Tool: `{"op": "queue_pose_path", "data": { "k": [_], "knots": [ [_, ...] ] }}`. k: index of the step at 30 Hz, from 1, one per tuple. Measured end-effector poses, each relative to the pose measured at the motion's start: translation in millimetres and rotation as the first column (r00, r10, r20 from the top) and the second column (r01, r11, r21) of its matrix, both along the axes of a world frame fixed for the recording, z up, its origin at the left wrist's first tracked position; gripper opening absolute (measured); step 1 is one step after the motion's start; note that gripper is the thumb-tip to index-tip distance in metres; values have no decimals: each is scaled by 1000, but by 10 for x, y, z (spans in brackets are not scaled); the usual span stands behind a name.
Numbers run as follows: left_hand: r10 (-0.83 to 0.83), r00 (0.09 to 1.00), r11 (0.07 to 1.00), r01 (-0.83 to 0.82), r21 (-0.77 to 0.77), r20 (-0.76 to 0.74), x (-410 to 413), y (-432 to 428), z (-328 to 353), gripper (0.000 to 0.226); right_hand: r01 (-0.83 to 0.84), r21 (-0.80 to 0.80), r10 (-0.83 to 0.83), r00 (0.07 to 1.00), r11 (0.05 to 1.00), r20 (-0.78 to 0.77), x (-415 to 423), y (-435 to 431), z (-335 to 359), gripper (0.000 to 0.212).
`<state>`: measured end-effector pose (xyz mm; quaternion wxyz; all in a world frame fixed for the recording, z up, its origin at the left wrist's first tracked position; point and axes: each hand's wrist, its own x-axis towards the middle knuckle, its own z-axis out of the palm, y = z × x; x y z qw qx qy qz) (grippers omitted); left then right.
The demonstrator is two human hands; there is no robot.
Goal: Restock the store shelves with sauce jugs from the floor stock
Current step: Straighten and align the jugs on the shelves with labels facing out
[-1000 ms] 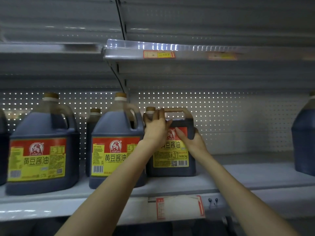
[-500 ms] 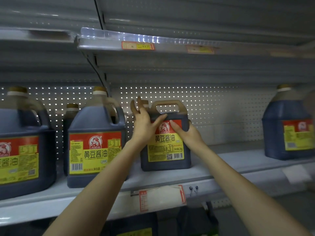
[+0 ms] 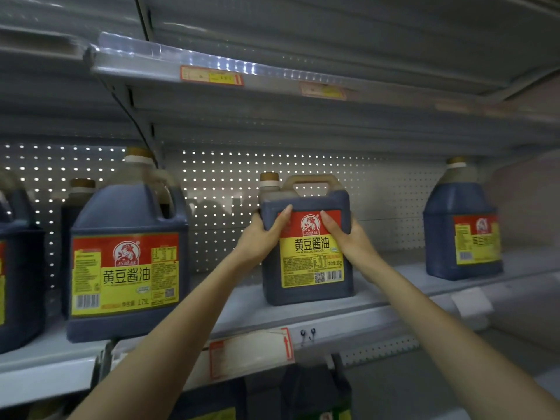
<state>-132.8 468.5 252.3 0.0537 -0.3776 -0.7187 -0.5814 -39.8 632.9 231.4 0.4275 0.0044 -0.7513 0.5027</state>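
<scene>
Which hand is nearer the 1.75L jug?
Left. The left hand grips the 2kg jug on the side facing the 1.75L jug; the right hand grips its far side.

Sauce jug [image 3: 306, 268]: dark, square-bodied, tan cap, top handle, red-and-yellow label facing forward. Stands upright on the shelf [image 3: 378, 303], between larger jug [image 3: 127, 268] and right-hand jug [image 3: 463, 225], touching neither.
</scene>
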Motion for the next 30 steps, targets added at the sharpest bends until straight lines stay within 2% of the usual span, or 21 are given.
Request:
{"op": "queue_pose_path", "data": {
  "k": [2, 3, 5, 6, 8, 9, 11, 13, 17, 20, 24, 27, 30],
  "knots": [
    [1, 1000, 1000, -1, -7, -17, -15, 8, 4, 70, 150, 132, -151, 989, 980, -5, 27, 14, -29, 96],
    [9, 999, 1000, -9, -5, -33, -27, 12, 2, 74, 256, 254, -265, 964, 933, 2, 50, 42, -39, 105],
    [19, 999, 1000, -19, -11, -35, -43, 55, -1, 83, 431, 487, -470, 882, 760, -48, 140, 147, -75, 108],
    [20, 999, 1000, -21, -5, -35, -27, 71, -1, 80, 471, 564, -525, 848, 678, -78, 191, 206, -92, 107],
    [18, 999, 1000, -17, 9, -37, -1, 145, -10, 69, 500, 652, -583, 805, 570, -108, 304, 314, -123, 102],
    [17, 999, 1000, -16, 10, -41, 26, 193, -10, 70, 497, 680, -596, 796, 539, -110, 347, 373, -150, 101],
    [7, 999, 1000, -7, 9, -46, 92, 293, -7, 81, 474, 704, -599, 796, 528, -86, 401, 461, -214, 99],
    [-3, 998, 1000, 4, 8, -69, 154, 430, -15, 81, 488, 695, -619, 781, 529, -78, 466, 532, -269, 97],
    [-36, 994, 999, 32, -34, -105, 306, 750, -28, 82, 609, 637, -740, 667, 473, -88, 695, 819, -279, 88],
    [-57, 991, 998, 52, -45, -117, 438, 988, -21, 88, 662, 575, -798, 602, 481, -26, 881, 1110, -253, 93],
    [-99, 990, 995, 96, -27, -99, 606, 1255, -11, 111, 625, 550, -775, 629, 554, 66, 1050, 1301, -244, 103],
    [-82, 992, 997, 81, -8, -99, 676, 1430, -20, 101, 598, 548, -753, 652, 585, 92, 1085, 1364, -238, 110],
    [-57, 993, 998, 58, 7, -108, 731, 1593, -28, 101, 579, 508, -720, 681, 638, 128, 1082, 1449, -222, 110]
  ]
}}
